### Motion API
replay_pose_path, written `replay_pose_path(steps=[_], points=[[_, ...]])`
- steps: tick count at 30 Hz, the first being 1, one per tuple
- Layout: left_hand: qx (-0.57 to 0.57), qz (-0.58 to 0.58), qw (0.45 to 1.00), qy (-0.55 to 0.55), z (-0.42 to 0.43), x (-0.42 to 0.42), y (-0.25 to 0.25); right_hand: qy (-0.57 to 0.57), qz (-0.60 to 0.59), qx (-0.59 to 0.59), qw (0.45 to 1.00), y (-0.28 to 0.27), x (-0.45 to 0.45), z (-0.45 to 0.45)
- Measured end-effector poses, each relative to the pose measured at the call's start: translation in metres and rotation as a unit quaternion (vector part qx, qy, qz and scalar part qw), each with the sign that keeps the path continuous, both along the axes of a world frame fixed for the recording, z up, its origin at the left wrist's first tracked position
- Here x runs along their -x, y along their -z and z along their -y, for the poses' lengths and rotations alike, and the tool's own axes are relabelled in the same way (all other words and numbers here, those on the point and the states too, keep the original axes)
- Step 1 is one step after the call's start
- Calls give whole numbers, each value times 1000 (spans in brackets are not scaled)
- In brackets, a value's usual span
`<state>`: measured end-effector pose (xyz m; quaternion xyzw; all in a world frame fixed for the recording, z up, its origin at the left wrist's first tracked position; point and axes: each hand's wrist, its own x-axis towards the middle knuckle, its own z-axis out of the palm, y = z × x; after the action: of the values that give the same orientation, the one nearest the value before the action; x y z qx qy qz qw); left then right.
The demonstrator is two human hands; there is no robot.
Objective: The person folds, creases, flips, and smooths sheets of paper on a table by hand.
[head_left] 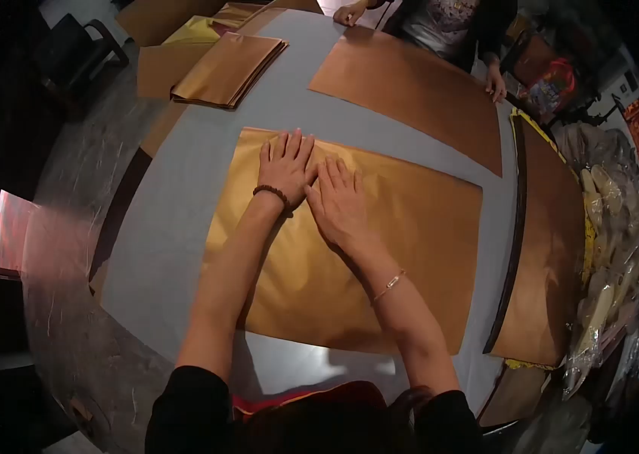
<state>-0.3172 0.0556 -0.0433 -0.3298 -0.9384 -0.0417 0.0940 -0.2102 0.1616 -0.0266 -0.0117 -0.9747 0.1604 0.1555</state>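
A golden-brown sheet (pixel 418 242) lies spread on the grey tabletop (pixel 161 234) in front of me; whether it is paper or fabric I cannot tell. My left hand (pixel 287 168) rests flat near its far edge, fingers stretched out, with a dark bead bracelet at the wrist. Right beside it, my right hand (pixel 341 197) also presses palm-down on the sheet, its fingers extended and its thumb side close to the left hand. Nothing is gripped in either hand. Soft creases show in the sheet around and below the hands.
Across the table, another person (pixel 440 26) has hands by a second brown sheet (pixel 418 91). A folded stack of brown sheets (pixel 232 69) sits at the far left beside a cardboard box (pixel 172 68). Along the right edge stand a brown pile (pixel 542 250) and clear plastic-wrapped items (pixel 607 280).
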Motion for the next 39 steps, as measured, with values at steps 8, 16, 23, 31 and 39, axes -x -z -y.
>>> replay_pose_path(steps=[8,16,23,31,39], points=[[-21,-4,1000,-1,0,-3,-2,-10,55,0,998,2,15,-26],[-28,34,999,-16,-3,-5,-9,108,94,-85,986,7,-20,-111],[-48,28,998,-17,-3,-4,-7,279,133,-46,950,6,-74,-200],[-18,33,999,-22,-3,-4,-9,382,131,-72,912,-5,-73,-206],[-35,39,998,-14,-3,-4,-10,16,140,-217,966,-32,-37,-123]])
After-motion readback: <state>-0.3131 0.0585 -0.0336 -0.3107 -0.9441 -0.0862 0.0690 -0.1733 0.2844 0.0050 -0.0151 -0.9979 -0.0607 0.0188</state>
